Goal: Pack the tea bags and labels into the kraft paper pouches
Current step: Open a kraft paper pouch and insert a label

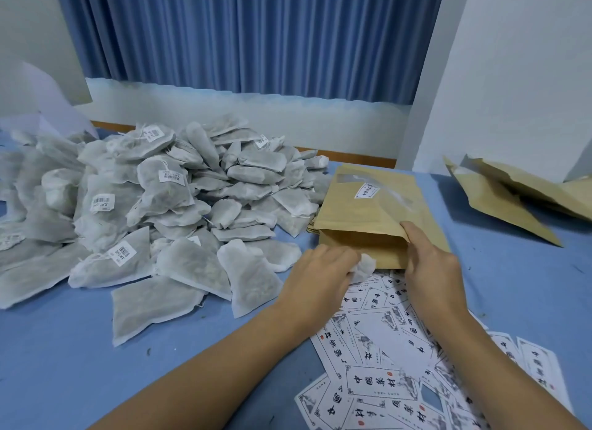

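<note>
A kraft paper pouch (362,218) with a clear window and a small white sticker lies on top of a stack of pouches at centre right. My right hand (429,263) pinches the near edge of its open mouth and lifts it. My left hand (323,269) grips a tea bag (363,268) right at that mouth; most of the bag is hidden under my fingers. A big heap of grey-white tea bags (153,205), some with barcode tags, covers the left of the blue table. White printed labels (384,359) lie scattered under my forearms at lower right.
More kraft pouches (512,192) lie loosely at the far right by the white wall. A blue curtain hangs behind the table. The blue table cover (64,365) is bare at the lower left, with small tea crumbs on it.
</note>
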{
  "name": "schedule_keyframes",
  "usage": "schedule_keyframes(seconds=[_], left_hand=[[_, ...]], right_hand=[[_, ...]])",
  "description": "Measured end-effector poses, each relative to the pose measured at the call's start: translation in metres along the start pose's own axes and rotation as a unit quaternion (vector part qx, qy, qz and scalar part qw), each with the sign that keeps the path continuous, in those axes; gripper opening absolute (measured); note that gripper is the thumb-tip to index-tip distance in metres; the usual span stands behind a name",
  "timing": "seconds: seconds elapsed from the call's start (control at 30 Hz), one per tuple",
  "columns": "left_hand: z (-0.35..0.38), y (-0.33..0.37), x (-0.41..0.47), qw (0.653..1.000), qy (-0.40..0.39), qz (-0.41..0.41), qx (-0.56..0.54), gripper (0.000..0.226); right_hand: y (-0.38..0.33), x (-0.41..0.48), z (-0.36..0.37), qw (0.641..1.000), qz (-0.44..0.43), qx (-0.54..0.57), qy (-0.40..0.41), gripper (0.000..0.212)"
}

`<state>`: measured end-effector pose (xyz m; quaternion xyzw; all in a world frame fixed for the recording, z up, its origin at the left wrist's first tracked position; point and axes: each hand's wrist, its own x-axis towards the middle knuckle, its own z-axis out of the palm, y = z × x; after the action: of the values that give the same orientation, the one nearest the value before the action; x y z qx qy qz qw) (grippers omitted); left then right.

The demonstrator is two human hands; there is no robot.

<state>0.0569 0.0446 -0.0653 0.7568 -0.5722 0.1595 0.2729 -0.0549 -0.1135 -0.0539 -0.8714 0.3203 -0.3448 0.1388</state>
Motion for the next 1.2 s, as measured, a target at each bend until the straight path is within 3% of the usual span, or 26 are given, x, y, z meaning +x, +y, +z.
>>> schedule_keyframes(seconds=[0.13, 0.33, 0.47, 0.6, 0.67, 0.93, 1.03, 1.13, 1.2], left_hand=[[-0.003, -0.007, -0.002, 0.999, -0.036, 0.017, -0.03, 0.039], [-0.008, -0.012, 0.001, 0.995, -0.065, -0.025, 0.072, 0.015], [-0.017, -0.005, 0.002, 0.993, 0.007, -0.012, 0.113, 0.007], [-0.017, 0.005, -0.001, 0.978, 0.178, 0.067, 0.086, 0.021], [-0.014, 0.012, 0.002, 0.971, 0.201, 0.076, 0.107, 0.025], [0.019, 0.004, 0.007, 0.989, -0.016, 0.019, 0.147, 0.044], [0.027, 0.006, 0.022, 0.991, -0.052, 0.009, 0.121, 0.044], [0.037, 0.013, 0.052, 0.988, -0.11, -0.103, 0.021, 0.046], [0.049, 0.017, 0.079, 0.971, -0.181, -0.154, -0.017, 0.024]], right_hand=[[0.0, 0.0, 0.0, 1.0, 0.0, 0.008, 0.006, 0.043], [0.001, 0.001, 0.0, 1.0, -0.003, 0.003, 0.009, 0.042], [0.002, 0.001, 0.0, 1.0, -0.004, 0.002, 0.013, 0.042], [0.002, 0.0, -0.001, 1.0, -0.008, -0.002, 0.008, 0.048], [0.0, 0.0, -0.002, 1.0, -0.012, -0.001, 0.002, 0.048], [-0.008, -0.003, -0.002, 0.999, -0.029, 0.016, 0.004, 0.041], [-0.009, -0.005, -0.003, 0.999, -0.036, 0.024, 0.011, 0.042], [-0.006, -0.005, -0.002, 0.998, -0.036, 0.051, 0.004, 0.046], [-0.004, -0.004, -0.001, 0.998, -0.03, 0.063, 0.005, 0.047]])
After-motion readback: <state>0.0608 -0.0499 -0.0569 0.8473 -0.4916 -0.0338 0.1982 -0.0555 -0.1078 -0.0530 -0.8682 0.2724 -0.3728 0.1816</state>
